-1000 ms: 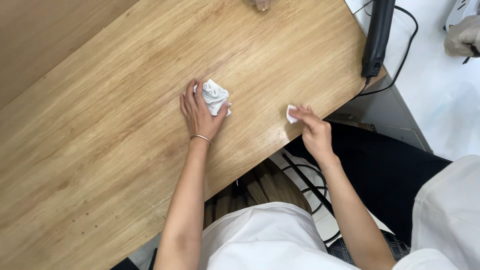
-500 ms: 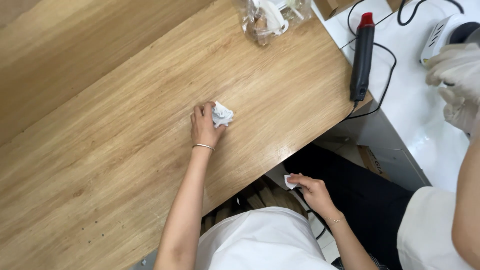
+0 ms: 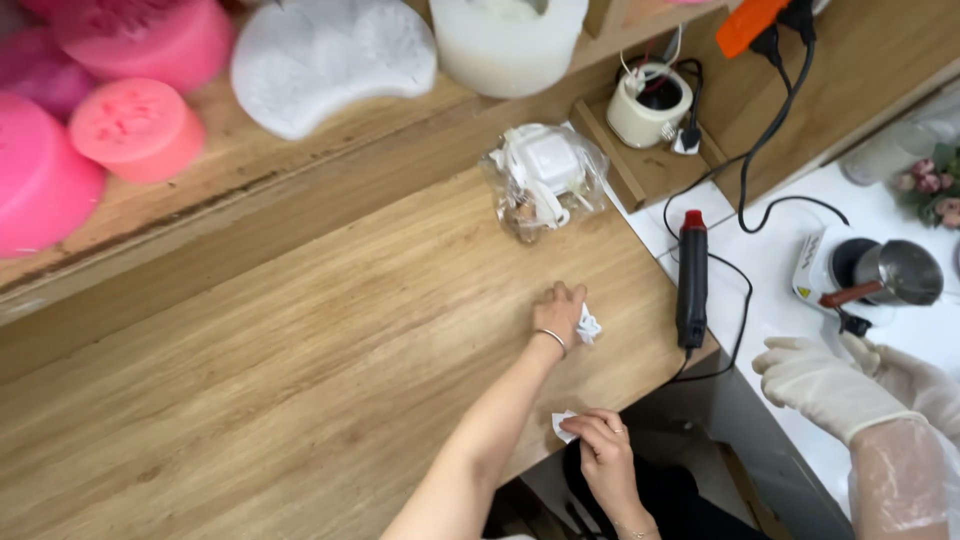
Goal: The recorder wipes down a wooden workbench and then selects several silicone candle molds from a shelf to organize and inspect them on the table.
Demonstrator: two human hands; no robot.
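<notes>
Along the back ledge at far left stand pink round moulds [image 3: 135, 130], then a white curved mould [image 3: 330, 55] and a pale cylindrical mould [image 3: 505, 40]. The wooden bench [image 3: 300, 380] in front of them shows no visible smears or crumbs over its wide left and middle parts, so the wiping there looks done, as far as can be judged; the strip toward the right edge is where the hands are now.

The left hand [image 3: 560, 315] lies flat on the bench with its fingers curled loosely over a crumpled white tissue [image 3: 588, 325], pressing it to the wood near the right edge. Above it sits a clear plastic bag with a white charger [image 3: 545, 180].

The right hand [image 3: 600, 440] is at the front edge of the bench, its fingers pinched on a small white scrap of tissue [image 3: 562, 425] that rests just at the rim.

Further right lie a black heat tool with a red tip [image 3: 692, 280], and a co-worker's gloved hands [image 3: 840, 385] over a white counter [image 3: 760, 240].
</notes>
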